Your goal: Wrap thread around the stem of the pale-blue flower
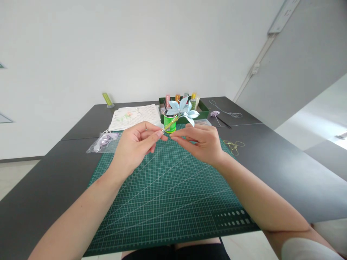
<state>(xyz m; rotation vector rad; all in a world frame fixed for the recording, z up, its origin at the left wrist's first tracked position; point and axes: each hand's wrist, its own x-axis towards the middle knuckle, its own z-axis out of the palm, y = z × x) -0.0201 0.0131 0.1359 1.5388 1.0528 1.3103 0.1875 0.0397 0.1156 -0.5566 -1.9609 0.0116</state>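
My left hand [139, 142] is closed in a pinch on the lower end of a yellow-green wrapped stem. The stem slants up to the right and bears pale blue artificial flowers [177, 107] with pointed petals. My right hand [199, 140] is just right of the stem, below the petals, with thumb and forefinger pressed together. Whatever lies between those fingertips, perhaps a fine thread, is too small to make out. Both hands are raised above a green cutting mat [168, 195]. Behind the stem stands a bright green tin [170, 126] holding dark-handled tools.
A dark green box [204, 111] with several thread spools is at the back. Left of it lie printed sheets [135, 116] and a plastic bag [104, 142] with purple pieces. Yellow-green thread [234, 145] lies loose at the right, near a purple flower [215, 113].
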